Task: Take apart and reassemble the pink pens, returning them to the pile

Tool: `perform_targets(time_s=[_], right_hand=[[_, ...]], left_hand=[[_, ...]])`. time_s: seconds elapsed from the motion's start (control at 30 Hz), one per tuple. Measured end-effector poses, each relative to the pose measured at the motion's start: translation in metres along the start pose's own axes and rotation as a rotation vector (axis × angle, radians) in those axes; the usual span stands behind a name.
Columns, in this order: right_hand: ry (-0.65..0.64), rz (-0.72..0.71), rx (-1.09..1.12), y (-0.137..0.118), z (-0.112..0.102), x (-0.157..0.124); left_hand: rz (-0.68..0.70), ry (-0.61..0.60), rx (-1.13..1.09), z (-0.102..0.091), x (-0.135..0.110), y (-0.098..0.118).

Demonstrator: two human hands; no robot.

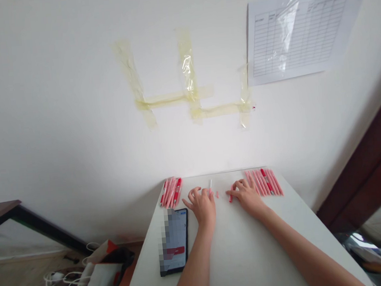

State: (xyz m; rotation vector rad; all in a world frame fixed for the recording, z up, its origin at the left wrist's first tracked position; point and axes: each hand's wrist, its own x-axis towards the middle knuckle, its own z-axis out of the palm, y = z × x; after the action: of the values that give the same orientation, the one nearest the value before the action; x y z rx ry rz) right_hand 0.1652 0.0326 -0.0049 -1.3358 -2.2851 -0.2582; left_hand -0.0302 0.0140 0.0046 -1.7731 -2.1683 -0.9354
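My left hand [203, 207] rests low over the white tabletop, fingers bent and spread apart. By its thumb stands or lies a thin white stick [210, 184] with a pink part at its lower end; whether the thumb touches it is unclear. Between my hands is a small pink piece [217, 194]. My right hand [247, 197] has thumb and fingers closed around a short red-pink pen barrel [230, 198], partly hidden by the fingers. Right of that hand lies a row of several pink and red pens [267, 182]. Another group of pens [171, 192] lies left of my left hand.
A phone [177, 242] lies near the left edge of the white table [235, 254]. The wall behind carries yellowed tape [189, 67] and a printed sheet [297, 35]. Bags [102, 275] stand on the floor at left; dark red wood [362, 163] rises at right.
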Motion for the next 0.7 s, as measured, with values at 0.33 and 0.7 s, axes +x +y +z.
perform_targets(time_s=[0.33, 0.7], right_hand=[[0.004, 0.019, 0.017, -0.0064, -0.0063, -0.0005], [-0.003, 0.031, 0.024, -0.0043, -0.0037, -0.0009]], left_hand=[[-0.038, -0.014, 0.04, 0.0035, 0.0001, -0.0017], [-0.045, -0.021, 0.046, 0.0025, 0.0018, -0.0007]])
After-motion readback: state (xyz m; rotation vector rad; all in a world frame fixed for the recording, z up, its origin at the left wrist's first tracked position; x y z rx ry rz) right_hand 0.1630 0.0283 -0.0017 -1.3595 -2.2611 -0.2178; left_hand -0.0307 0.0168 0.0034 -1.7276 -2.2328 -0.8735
